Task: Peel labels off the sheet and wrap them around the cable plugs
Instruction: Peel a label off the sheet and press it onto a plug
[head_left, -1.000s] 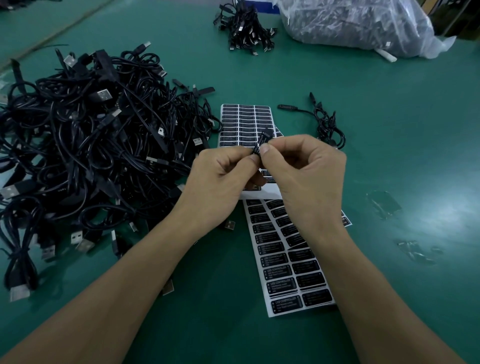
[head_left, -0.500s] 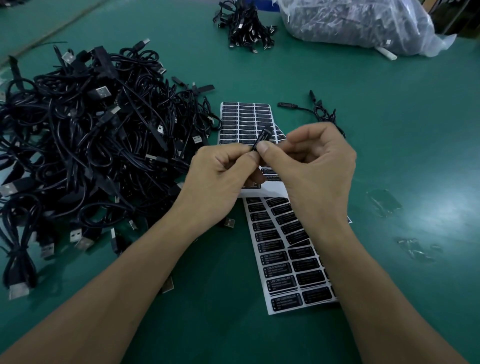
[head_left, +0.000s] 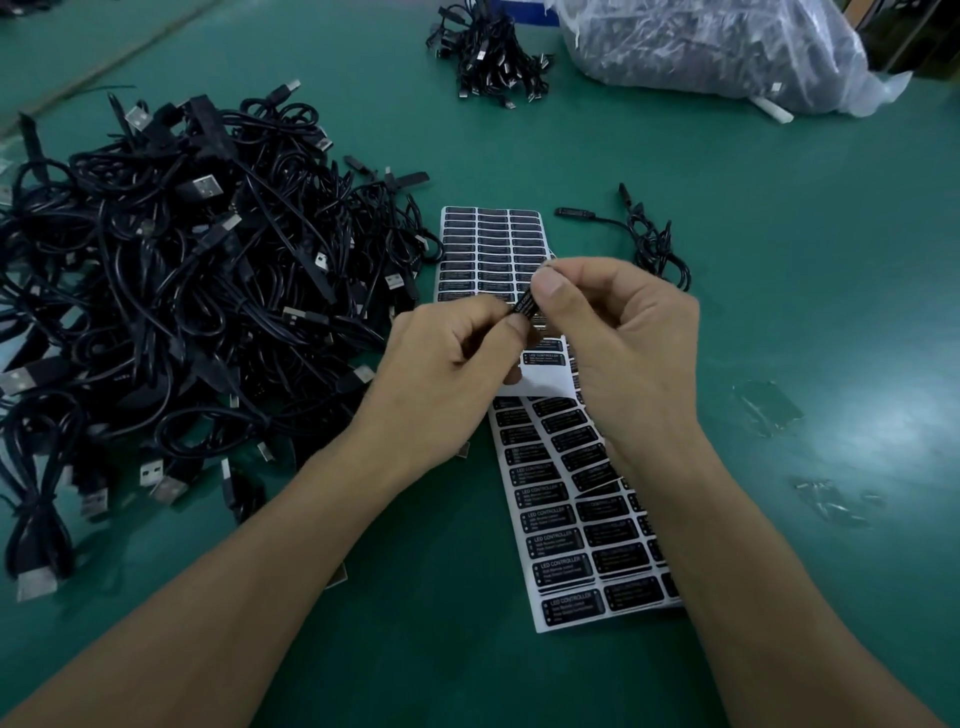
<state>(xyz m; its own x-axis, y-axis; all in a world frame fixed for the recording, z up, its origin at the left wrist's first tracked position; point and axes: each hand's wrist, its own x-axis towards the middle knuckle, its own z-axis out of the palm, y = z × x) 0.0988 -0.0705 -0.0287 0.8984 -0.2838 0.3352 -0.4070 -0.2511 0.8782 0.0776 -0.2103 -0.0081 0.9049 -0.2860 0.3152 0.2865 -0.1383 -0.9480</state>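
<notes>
Over the label sheet, the left hand and right hand pinch one black plug. Beyond, a clear bag holds dark cables.

Two hands, one plug, one plastic bag

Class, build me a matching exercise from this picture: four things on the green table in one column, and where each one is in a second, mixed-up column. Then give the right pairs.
Things
1. big pile of cables
2. label sheets
3. plastic bag
4. plug

Places
A. far right end of the table
B. pinched between the left hand and the right hand
C. left side of the table
D. flat in the middle, partly beneath the hands

Pairs: 1-C, 2-D, 3-A, 4-B
</notes>
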